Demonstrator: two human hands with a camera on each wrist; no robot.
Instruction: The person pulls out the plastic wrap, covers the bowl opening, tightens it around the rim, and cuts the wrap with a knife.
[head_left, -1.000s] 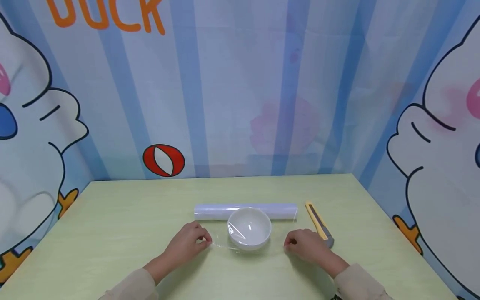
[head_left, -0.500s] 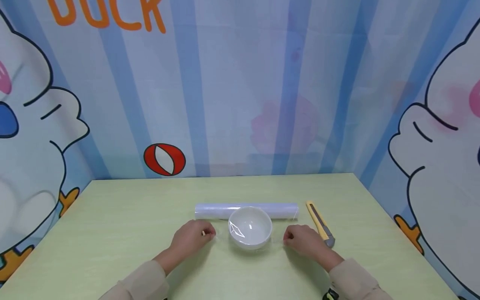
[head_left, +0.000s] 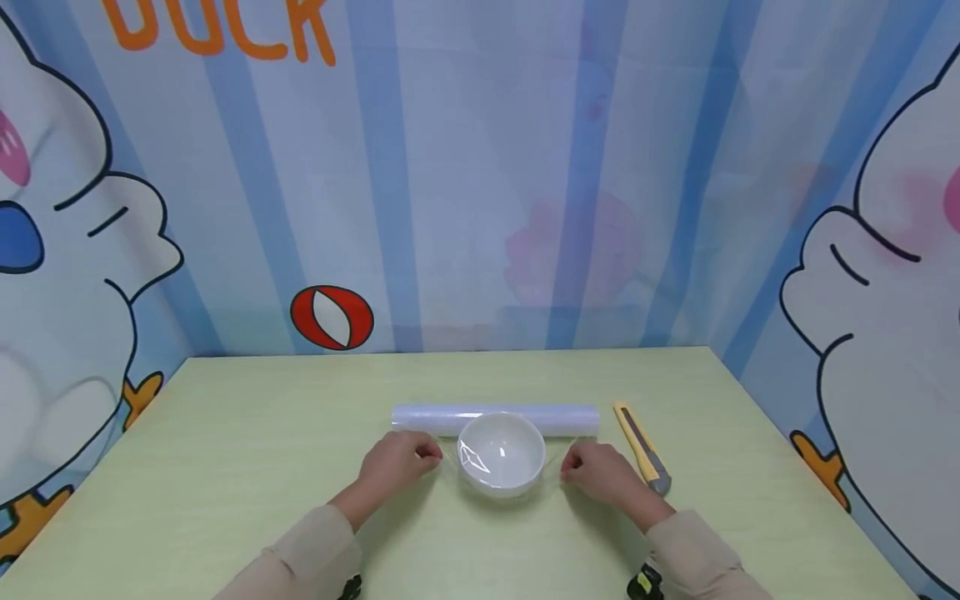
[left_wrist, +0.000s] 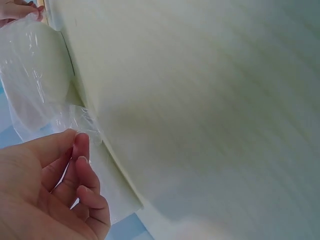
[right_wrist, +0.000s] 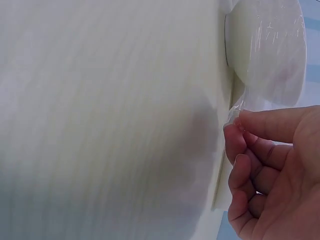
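Observation:
A white bowl (head_left: 501,467) stands upright on the table, with clear plastic wrap (right_wrist: 270,37) stretched over its mouth and down its side. To the bowl's left, my left hand (head_left: 397,461) pinches an edge of the wrap between thumb and index finger; the left wrist view shows the film (left_wrist: 75,117) bunched at those fingertips. On the other side, my right hand (head_left: 602,473) pinches the wrap's opposite edge, and the film gathers at its fingertips in the right wrist view. Both hands hang slightly apart from the bowl. Behind it lies the roll of plastic wrap (head_left: 427,419).
A yellow and grey utility knife (head_left: 641,448) lies to the right, close beyond my right hand. The pale green table (head_left: 285,417) ends at a back edge against a blue striped cloth backdrop (head_left: 465,167) with cartoon figures on both sides.
Both hands have moved inward and slightly away from me, closer to the bowl's sides, drawing the wrap's edges along. Bowl, roll and knife stay in place.

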